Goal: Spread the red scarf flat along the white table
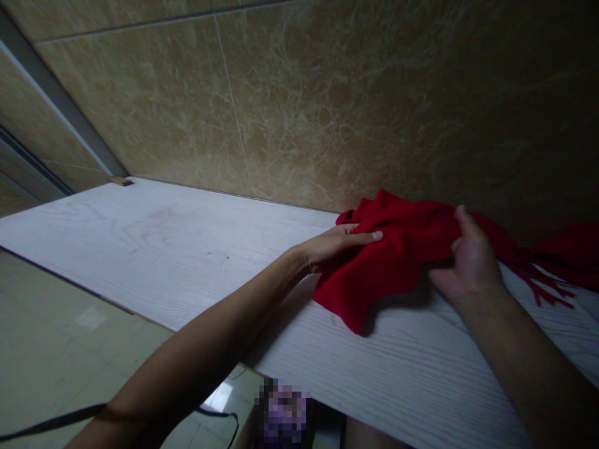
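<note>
A red fringed scarf (402, 249) lies bunched on a white wood-grain table (163, 243) close to the wall. My left hand (334, 246) rests on the scarf's left part, fingers stretched out flat and pointing right. My right hand (468, 262) is on the scarf's middle with fingers curled into the cloth and thumb raised. The scarf's fringe (545, 280) trails off to the right behind my right wrist.
A tan marbled tile wall (327, 106) rises right behind the table. The table's front edge runs diagonally, with pale floor tiles (70, 337) below at the left. A dark cord (51, 423) lies on the floor near my left elbow.
</note>
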`<move>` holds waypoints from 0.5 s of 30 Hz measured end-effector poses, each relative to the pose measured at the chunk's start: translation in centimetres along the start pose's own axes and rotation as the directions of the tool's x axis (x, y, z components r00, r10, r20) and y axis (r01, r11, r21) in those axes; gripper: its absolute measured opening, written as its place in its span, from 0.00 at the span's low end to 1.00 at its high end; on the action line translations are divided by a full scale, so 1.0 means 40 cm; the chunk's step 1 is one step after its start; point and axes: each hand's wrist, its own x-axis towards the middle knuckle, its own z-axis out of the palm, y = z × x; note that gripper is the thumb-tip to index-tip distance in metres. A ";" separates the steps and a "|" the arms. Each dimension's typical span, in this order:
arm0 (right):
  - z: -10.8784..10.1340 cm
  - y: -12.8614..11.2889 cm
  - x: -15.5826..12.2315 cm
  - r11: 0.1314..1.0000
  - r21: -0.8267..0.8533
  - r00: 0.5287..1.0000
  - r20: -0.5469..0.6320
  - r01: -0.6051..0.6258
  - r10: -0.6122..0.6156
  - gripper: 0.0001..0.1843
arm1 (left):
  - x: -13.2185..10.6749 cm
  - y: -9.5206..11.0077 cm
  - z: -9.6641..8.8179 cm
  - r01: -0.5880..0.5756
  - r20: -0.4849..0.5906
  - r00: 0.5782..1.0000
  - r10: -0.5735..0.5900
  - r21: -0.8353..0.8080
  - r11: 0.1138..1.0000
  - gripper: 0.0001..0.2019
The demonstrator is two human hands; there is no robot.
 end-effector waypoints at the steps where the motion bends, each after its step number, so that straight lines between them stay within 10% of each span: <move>1: 0.014 -0.002 -0.012 1.000 -0.004 0.999 0.022 -0.030 0.030 0.18 | 0.001 0.000 0.003 -0.018 -0.031 0.999 0.018 -0.006 1.000 0.13; 11: 0.034 0.031 -0.063 0.977 -0.098 0.972 0.124 -0.189 0.201 0.23 | 0.010 0.008 0.005 -0.063 -0.232 0.971 0.064 0.011 0.998 0.09; 15: 0.046 0.039 -0.055 0.990 -0.133 0.995 0.085 -0.037 0.049 0.18 | 0.009 0.007 -0.001 -0.056 -0.214 0.975 0.059 0.023 0.998 0.11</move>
